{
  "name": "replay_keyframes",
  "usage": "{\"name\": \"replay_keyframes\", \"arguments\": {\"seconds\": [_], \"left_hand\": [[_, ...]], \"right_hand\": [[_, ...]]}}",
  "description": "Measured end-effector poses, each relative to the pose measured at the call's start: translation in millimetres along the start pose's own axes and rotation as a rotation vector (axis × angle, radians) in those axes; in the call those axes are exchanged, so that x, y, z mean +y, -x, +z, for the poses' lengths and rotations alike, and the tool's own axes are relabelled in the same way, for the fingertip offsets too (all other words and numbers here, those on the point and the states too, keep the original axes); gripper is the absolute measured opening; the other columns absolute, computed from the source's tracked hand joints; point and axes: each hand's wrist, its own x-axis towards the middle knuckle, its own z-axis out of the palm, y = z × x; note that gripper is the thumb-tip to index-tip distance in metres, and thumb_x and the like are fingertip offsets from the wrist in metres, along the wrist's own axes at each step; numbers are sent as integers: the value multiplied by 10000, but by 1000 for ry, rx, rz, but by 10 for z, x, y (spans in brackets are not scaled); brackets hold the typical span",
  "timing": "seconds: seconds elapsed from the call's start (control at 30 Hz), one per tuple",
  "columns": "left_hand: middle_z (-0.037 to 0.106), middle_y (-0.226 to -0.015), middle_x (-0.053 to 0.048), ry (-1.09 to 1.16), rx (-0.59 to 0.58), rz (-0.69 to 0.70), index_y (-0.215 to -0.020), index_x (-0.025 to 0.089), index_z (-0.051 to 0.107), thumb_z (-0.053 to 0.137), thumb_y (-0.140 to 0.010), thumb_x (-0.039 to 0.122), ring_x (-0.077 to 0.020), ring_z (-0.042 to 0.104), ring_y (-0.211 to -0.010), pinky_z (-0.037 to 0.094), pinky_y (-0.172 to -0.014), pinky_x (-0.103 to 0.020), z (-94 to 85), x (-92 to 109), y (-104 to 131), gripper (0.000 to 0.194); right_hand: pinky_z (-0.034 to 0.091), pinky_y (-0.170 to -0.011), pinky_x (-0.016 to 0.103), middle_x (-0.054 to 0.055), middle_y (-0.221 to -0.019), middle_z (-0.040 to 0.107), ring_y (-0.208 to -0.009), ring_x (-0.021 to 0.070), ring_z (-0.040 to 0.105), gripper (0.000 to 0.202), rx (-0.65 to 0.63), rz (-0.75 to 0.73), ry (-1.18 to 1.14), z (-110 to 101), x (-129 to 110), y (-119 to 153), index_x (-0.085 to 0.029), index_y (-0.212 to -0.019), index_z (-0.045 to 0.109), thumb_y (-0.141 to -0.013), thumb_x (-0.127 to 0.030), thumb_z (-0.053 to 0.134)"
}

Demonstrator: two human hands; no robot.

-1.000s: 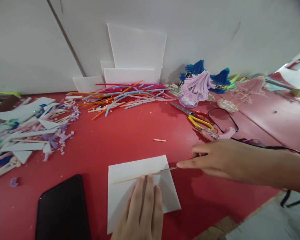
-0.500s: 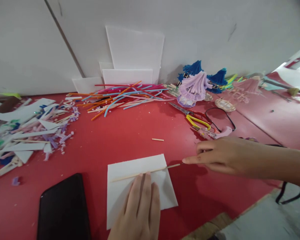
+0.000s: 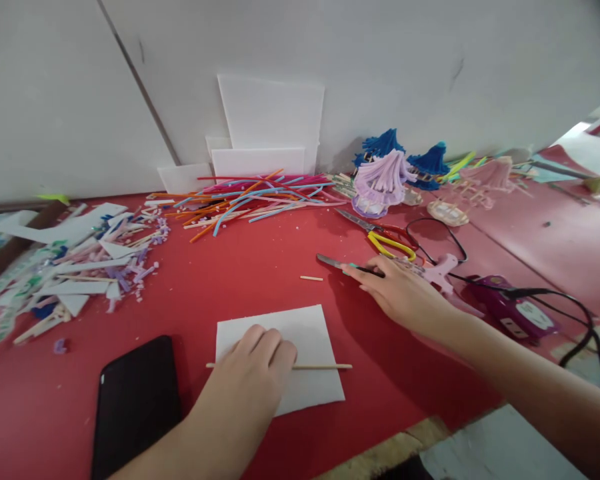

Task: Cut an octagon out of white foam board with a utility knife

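Note:
My left hand (image 3: 254,373) is closed over a thin wooden stick (image 3: 325,366), fingers curled; the stick's ends stick out on both sides. Under it lies a square white board (image 3: 307,327) on the red table. My right hand (image 3: 403,290) has its fingers on the dark handle of a small knife (image 3: 330,261), whose blade points left. A short cut piece of stick (image 3: 311,278) lies just below the blade. Scissors (image 3: 355,220) and yellow-handled pliers (image 3: 390,245) lie beyond my right hand, beside a pink glue gun (image 3: 443,272).
Scraps (image 3: 90,267) are heaped at the left, behind a black phone (image 3: 137,400). Coloured pipe cleaners (image 3: 260,200) lie along the wall below white boards (image 3: 270,110). Small lilac, blue and pink roofed models (image 3: 385,177) stand at the back right. A corded purple box (image 3: 513,310) sits right.
My left hand has gone from lying flat on the stick to gripping it, and the stick now lies level. My right hand moved away from the stick's end, up the table; the knife now shows clearly.

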Motion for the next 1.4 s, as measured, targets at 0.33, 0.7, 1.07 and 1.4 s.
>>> {"name": "replay_keyframes", "arguments": {"seconds": [0.33,0.7,1.07,1.4], "left_hand": [[630,-921,-103,-170,135,-145,-948,152,627,384,-926,90,-264,559,-851,479,-745,-393,-205,-996,-386,252],[510,-1302,-350,-294,246,-271,-1305,4,524,609,-816,516,-546,513,-1131,495,-775,-625,-101,-6,90,713],[530,-1369,-236,-167,81,-42,-1301,175,579,828,-606,515,-458,547,-1188,546,-841,-540,15,-140,240,813],[489,-1407,-240,-141,219,-144,-1366,131,497,511,-891,553,-406,502,-1254,489,-933,-545,131,-478,174,635]], "right_hand": [[433,-901,482,163,-1108,574,-1037,310,511,384,136,40,23,35,-140,-206,-182,-1285,611,-945,-158,434],[461,-887,414,141,-973,683,-928,253,611,271,17,-178,-195,167,-489,-541,-96,-1041,704,-955,-84,448],[512,-840,297,80,-958,679,-912,173,637,206,81,-204,-502,141,-614,-341,-151,-996,658,-940,-86,471],[534,-754,338,101,-925,675,-836,210,644,247,43,-209,-541,192,-844,-136,-149,-1030,661,-916,-88,451]]}}
